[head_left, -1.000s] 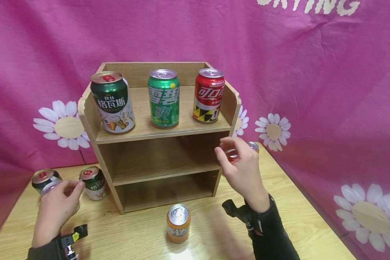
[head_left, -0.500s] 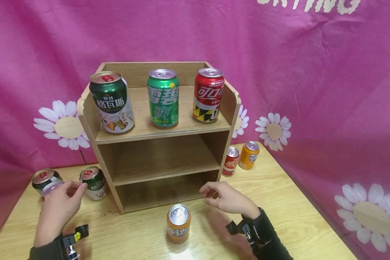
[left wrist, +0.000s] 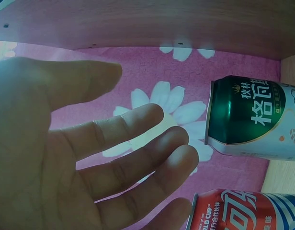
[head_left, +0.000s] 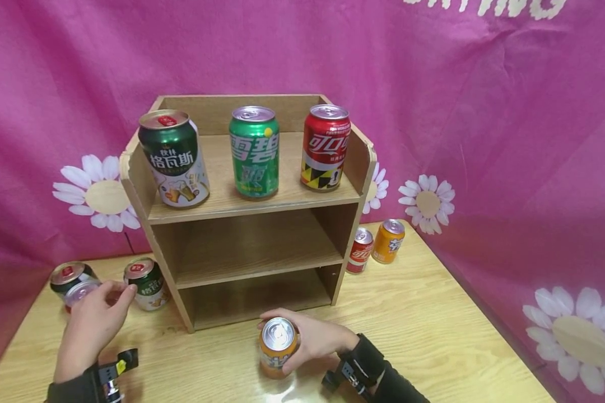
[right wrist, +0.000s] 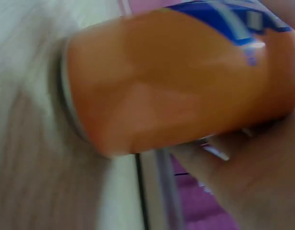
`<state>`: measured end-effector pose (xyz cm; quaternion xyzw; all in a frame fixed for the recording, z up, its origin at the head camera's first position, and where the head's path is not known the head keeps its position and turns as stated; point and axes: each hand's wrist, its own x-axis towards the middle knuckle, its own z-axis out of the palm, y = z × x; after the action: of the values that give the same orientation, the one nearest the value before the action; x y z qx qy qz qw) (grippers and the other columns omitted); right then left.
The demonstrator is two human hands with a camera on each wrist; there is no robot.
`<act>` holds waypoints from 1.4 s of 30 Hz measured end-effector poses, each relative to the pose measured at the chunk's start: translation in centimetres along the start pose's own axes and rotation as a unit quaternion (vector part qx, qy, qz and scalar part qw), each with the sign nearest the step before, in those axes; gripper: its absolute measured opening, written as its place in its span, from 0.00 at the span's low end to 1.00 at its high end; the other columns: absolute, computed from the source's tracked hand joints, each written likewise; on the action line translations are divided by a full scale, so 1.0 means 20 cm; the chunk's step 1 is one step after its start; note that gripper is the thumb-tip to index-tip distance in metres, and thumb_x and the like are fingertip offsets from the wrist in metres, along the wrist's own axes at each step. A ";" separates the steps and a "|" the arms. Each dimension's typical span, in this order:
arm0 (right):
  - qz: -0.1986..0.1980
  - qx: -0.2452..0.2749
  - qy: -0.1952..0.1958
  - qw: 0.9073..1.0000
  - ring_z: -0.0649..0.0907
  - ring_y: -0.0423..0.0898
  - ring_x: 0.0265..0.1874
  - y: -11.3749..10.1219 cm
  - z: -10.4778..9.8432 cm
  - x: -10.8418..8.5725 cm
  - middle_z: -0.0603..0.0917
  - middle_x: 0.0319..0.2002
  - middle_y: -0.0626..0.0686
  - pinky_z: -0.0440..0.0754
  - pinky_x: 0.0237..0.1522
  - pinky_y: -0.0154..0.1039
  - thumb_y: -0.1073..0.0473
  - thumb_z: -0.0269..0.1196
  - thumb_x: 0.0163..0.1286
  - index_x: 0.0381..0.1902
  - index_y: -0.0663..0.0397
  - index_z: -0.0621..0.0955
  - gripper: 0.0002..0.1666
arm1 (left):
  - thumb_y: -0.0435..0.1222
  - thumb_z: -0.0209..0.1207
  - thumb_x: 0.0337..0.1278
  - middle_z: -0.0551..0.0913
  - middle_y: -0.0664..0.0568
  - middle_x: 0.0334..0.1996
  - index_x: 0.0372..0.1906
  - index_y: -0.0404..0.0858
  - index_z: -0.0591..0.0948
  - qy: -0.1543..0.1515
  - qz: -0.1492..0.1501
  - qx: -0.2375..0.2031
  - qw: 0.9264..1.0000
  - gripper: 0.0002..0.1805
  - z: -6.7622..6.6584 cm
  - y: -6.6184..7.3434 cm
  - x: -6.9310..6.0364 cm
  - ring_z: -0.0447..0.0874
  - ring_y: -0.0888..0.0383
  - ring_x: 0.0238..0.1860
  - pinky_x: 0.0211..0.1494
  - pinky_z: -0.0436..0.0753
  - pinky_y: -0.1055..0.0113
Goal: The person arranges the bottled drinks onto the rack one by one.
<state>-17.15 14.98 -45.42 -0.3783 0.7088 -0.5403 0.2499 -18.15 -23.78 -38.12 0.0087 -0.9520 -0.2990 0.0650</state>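
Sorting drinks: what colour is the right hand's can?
The can is mainly orange, with blue: best in right wrist view.

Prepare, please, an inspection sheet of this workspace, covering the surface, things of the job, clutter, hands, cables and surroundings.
Surface: table with pale wood grain.
Job's things: orange can before a wooden shelf; green-and-white can, green can and red can on its top board; more cans left of it; another red can and another orange can right of it.
Clutter: nothing seen.
Left hand: holds nothing, fingers relaxed, near the left cans.
Right hand: fingers round the orange can; lifted or not, cannot tell.
Cables: nothing seen.
Surroundings: pink daisy-printed cloth behind and at right.
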 end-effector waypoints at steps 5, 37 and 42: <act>-0.017 0.011 0.000 1.000 0.75 0.43 0.56 0.04 0.01 0.02 0.74 0.58 0.56 0.69 0.61 0.39 0.72 0.73 0.47 0.64 0.55 0.65 0.47 | 0.50 0.46 0.69 0.79 0.31 0.42 0.50 0.28 0.75 -0.005 0.002 -0.004 1.000 0.27 0.00 0.00 0.00 0.76 0.34 0.44 0.40 0.73 0.44; -0.104 -0.324 0.360 0.869 0.80 0.38 0.37 -0.45 0.14 0.19 0.78 0.40 0.47 0.79 0.38 0.27 0.47 0.78 0.40 0.49 0.55 0.69 0.42 | 0.50 0.45 0.69 0.80 0.31 0.42 0.47 0.30 0.76 -0.023 0.015 0.004 1.000 0.25 -0.01 0.02 0.01 0.75 0.34 0.45 0.39 0.73 0.45; -0.103 -0.336 0.404 0.844 0.81 0.40 0.37 -0.53 0.14 0.26 0.79 0.39 0.48 0.80 0.39 0.30 0.44 0.79 0.38 0.50 0.58 0.71 0.45 | 0.50 0.46 0.69 0.80 0.31 0.41 0.46 0.30 0.76 -0.011 0.020 0.005 1.000 0.25 0.00 0.02 0.01 0.76 0.34 0.43 0.38 0.73 0.46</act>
<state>-15.29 7.94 -35.87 -0.2576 0.8425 -0.3963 -0.2585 -18.31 -23.49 -37.87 -0.0132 -0.9542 -0.2926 0.0603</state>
